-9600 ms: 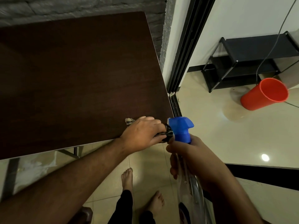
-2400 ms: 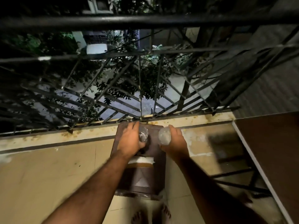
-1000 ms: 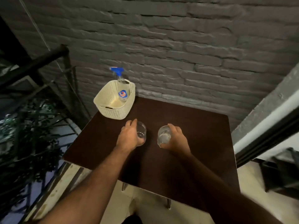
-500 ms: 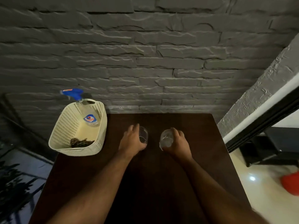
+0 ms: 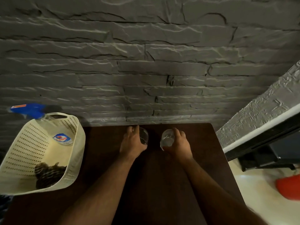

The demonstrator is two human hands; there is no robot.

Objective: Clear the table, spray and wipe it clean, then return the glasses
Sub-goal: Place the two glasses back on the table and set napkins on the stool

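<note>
Two clear glasses are over the far part of the dark brown table [image 5: 162, 184], near the wall. My left hand [image 5: 131, 143] grips the left glass [image 5: 144, 136] from its left side. My right hand [image 5: 177, 145] grips the right glass [image 5: 167, 138] from its right side. Whether the glasses rest on the tabletop or hover just above it cannot be told. A cream perforated basket [image 5: 76, 153] stands at the table's left edge; inside it lean a clear spray bottle [image 5: 62, 138] with a blue trigger head and a dark patterned cloth [image 5: 48, 174].
A grey stone wall [image 5: 146, 70] runs right behind the table. To the right stand a textured pillar and a black door frame [image 5: 259, 140]. A red bucket [image 5: 289, 187] lies on the pale floor at the lower right.
Both hands have carried the glasses farther across the table toward the wall. The view has tilted down and closer, so the basket now appears larger at the left.
</note>
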